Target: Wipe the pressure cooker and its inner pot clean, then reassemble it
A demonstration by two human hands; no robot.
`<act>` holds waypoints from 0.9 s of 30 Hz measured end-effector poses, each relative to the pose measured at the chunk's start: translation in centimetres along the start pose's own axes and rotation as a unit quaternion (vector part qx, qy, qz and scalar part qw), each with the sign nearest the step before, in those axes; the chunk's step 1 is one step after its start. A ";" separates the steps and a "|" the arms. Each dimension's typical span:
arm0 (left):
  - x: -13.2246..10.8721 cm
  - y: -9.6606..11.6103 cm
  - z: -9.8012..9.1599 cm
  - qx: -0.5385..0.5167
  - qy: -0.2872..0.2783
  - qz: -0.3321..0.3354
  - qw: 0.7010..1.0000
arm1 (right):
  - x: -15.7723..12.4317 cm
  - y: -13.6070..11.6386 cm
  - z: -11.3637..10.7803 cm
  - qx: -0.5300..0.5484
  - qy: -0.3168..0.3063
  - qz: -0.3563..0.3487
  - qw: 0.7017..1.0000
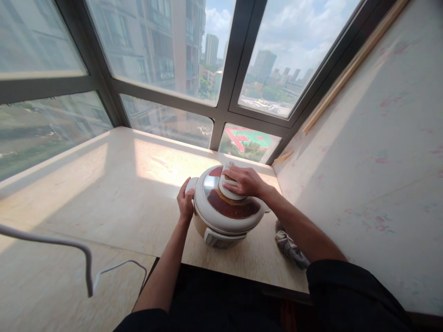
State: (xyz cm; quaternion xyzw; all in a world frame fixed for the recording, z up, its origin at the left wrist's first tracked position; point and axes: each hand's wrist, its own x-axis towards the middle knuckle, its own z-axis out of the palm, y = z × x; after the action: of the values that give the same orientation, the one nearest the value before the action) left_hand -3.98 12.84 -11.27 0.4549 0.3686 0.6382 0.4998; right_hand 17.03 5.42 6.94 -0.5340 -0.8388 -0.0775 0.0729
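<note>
An electric pressure cooker [221, 227] stands upright on the pale windowsill counter, with a white rim, a dark red and brown patterned lid top and a control panel [221, 240] on its front. My left hand [186, 200] is closed around the white side handle at the cooker's left. On top, my right hand [244, 181] grips the white lid handle [226, 173], its fingers wrapped over it from the right. The lid sits on the cooker. Part of the lid handle is hidden under my right fingers.
A crumpled grey cloth [290, 246] lies right of the cooker, below my right forearm. At the left, a thick grey-white cable [51, 240] and a thinner white cord [121, 263] show above the counter [104, 193]. Framed windows [159, 50] rise behind; a floral-papered wall [380, 152] borders the right.
</note>
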 end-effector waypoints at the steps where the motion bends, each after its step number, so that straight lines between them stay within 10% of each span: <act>1: 0.0 0.0 0.0 0.000 0.001 0.001 1.000 | 0.0 0.1 0.0 -0.002 -0.002 -0.008 1.000; 27: -0.2 0.0 0.1 -0.016 0.006 -0.016 1.000 | -1.0 0.8 -1.0 0.087 -0.002 0.006 0.996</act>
State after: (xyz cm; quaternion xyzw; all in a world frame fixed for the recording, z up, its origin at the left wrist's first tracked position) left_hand -3.85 12.68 -11.30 0.4368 0.3685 0.6386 0.5154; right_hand 18.21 4.63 7.80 -0.5305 -0.8394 -0.0024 0.1179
